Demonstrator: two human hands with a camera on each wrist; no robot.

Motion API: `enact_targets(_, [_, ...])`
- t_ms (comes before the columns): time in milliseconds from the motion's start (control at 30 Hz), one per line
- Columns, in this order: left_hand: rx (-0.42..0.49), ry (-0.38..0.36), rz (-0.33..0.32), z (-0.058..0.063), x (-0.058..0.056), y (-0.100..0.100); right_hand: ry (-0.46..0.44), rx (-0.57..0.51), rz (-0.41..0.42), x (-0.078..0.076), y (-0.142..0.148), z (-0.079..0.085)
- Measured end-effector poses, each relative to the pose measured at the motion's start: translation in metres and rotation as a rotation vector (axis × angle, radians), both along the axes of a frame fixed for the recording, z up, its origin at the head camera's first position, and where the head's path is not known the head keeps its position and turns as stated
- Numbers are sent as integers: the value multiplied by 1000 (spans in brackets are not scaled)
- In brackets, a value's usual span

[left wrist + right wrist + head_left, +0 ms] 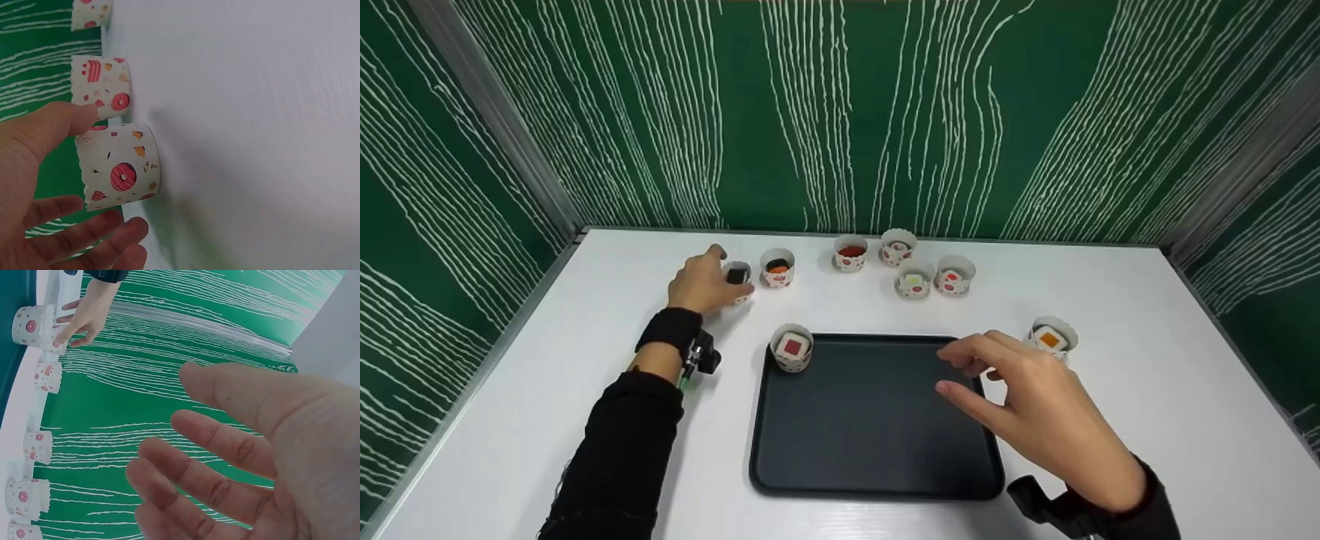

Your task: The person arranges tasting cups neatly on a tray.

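At the far left of the table, my left hand [699, 283] is around a paper cup [121, 169] printed with donuts, which holds something black. In the left wrist view, thumb and fingers are spread on either side of this cup, with a gap at the fingers; whether the thumb touches it I cannot tell. My right hand [1027, 386] hovers above the right side of a dark tray [877, 420], fingers loosely bent, holding nothing. On the tray's far left corner stands a paper cup [791, 349] with a white piece topped by a red square.
Beside the left hand's cup is one with black and orange contents [778, 268]. Farther right stand a red-filled cup [850, 253] and several others, including a cup with a red-dotted piece [954, 276]. An orange-topped piece sits in a cup [1051, 337] beyond the right hand. Green walls [802, 112] enclose the table.
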State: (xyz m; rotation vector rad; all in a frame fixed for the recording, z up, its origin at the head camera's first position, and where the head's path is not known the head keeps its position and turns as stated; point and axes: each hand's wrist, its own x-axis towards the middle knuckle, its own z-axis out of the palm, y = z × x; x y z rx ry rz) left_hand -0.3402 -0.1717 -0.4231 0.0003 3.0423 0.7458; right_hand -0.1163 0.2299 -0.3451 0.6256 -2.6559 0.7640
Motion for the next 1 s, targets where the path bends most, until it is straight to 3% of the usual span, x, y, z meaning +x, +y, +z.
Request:
enact_targets(267, [3, -20, 20, -4, -1, -3, -10, -5, 6, 1, -2, 0])
enact_targets(1000, [55, 8, -18, -8, 5, -6, -19, 7, -8, -2, 1, -2])
